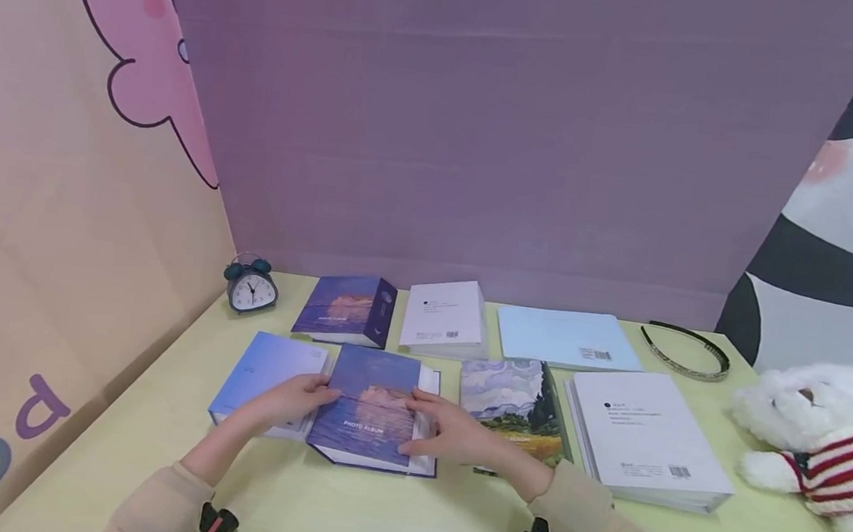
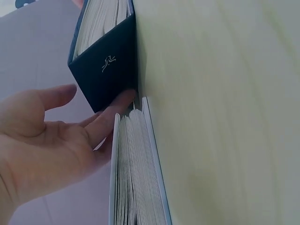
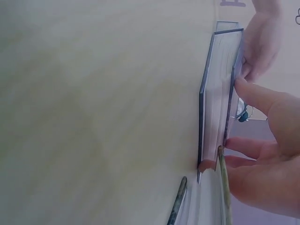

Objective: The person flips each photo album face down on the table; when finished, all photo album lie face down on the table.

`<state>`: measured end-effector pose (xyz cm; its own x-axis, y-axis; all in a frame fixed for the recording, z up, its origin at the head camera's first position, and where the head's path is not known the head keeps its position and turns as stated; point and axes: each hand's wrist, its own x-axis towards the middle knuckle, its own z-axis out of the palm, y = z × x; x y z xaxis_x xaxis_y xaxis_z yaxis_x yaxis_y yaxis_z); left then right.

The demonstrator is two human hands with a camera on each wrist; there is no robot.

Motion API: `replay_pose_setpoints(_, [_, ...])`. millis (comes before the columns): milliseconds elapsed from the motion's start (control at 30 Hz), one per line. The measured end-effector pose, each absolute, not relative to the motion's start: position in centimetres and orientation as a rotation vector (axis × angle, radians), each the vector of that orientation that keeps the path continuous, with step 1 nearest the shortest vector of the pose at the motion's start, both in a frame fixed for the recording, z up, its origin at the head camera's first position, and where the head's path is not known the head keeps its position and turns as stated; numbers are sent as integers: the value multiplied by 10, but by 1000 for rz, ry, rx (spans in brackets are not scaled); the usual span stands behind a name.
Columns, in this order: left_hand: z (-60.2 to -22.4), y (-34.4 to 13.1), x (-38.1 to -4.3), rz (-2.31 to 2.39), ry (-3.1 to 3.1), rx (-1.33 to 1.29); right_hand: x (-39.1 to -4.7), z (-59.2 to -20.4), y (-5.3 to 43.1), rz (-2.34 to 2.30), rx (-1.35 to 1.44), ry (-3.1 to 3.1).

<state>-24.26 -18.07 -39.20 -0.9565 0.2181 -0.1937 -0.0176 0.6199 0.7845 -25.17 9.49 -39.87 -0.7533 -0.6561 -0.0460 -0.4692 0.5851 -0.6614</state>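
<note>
In the head view a photo album [image 1: 364, 416] with a purple-blue seascape cover lies at the front centre, its white page block showing on the right. My left hand [image 1: 294, 396] is at its spine. In the left wrist view the fingers reach straight to the dark spine [image 2: 105, 70], and the thumb stands off it. My right hand [image 1: 458, 431] holds the opposite side, thumb on the cover's edge. One fingertip [image 3: 206, 165] reaches round to the pages in the right wrist view. A blue album [image 1: 267, 375] lies left of it, a landscape-painting album [image 1: 509, 402] right.
Behind lie another seascape album [image 1: 344, 305], a white album [image 1: 443, 317] and a pale blue one [image 1: 567, 337]. A thick white album [image 1: 650, 434] is at right. An alarm clock [image 1: 252, 287], headband [image 1: 689, 370] and teddy bear [image 1: 826, 448] stand or lie near the table's sides.
</note>
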Motion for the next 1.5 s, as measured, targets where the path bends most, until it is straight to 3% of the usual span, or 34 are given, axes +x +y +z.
replay_pose_setpoints(267, [-392,-181,-241,1313,2664,190,-253,-400,94,-982,-902,2489])
replay_pose_setpoints(600, [-389,-183,-240,1747,2288,126,-257,-403,89,-1110,-850,2580])
replay_pose_setpoints(1233, [-378,-182,-236,1936,2121,95,-250,-382,63,-1119,-1047,2591])
replay_pose_setpoints(1500, [-373,-187,-235,1967,2077,205,-248,-372,57,-1241,-1072,2557])
